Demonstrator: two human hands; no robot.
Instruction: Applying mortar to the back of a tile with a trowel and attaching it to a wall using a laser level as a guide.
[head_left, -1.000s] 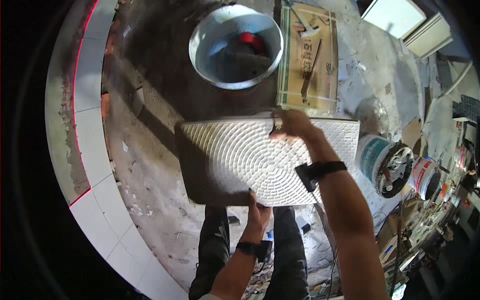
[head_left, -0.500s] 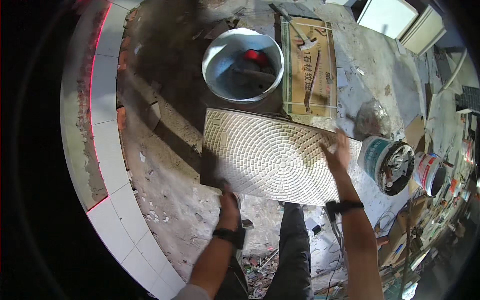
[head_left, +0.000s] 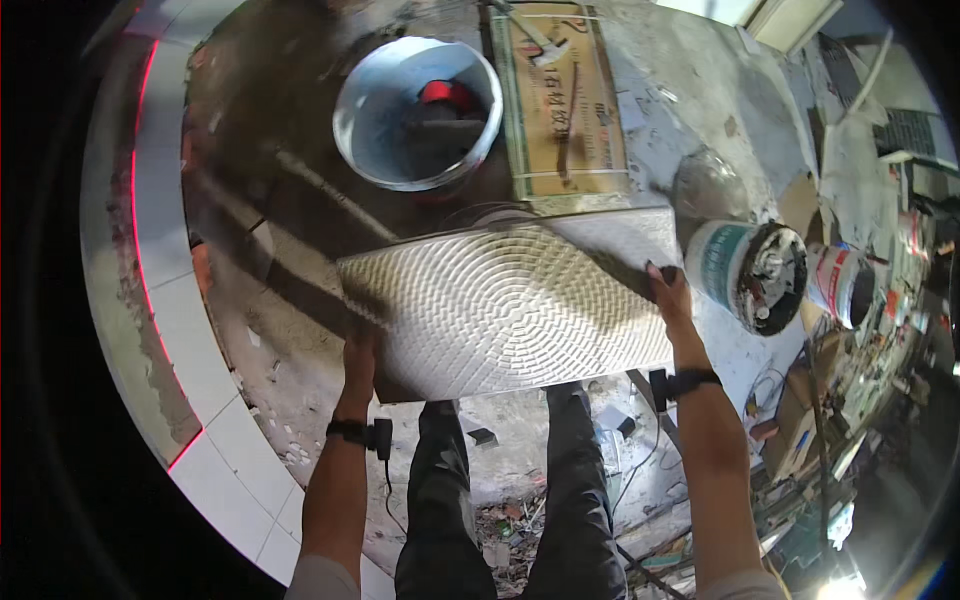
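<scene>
A large rectangular tile [head_left: 517, 310] fills the middle of the view, its pale face covered in raised brick-like ridges set in rings. My left hand [head_left: 358, 362] grips its left edge near the lower corner, with the fingers largely hidden. At the opposite edge my right hand [head_left: 672, 297] is closed on the tile, thumb on the ridged side and other fingers behind it. The tile is slanted, its left end a little lower in the view than its right. Both my wrists wear a black band with a small box.
Beyond the tile stands a white bucket [head_left: 417, 184] with a red item inside. Beside it lies a flat carton [head_left: 535, 115] bearing a hammer [head_left: 540, 42]. Dirty pails [head_left: 722, 262] stand at right. A red laser line [head_left: 136, 200] runs along the white tiles [head_left: 166, 236] at left.
My right hand has gone from lying spread on the tile's face to gripping its right edge. My left hand has moved left to the tile's left edge. The tile has turned slightly.
</scene>
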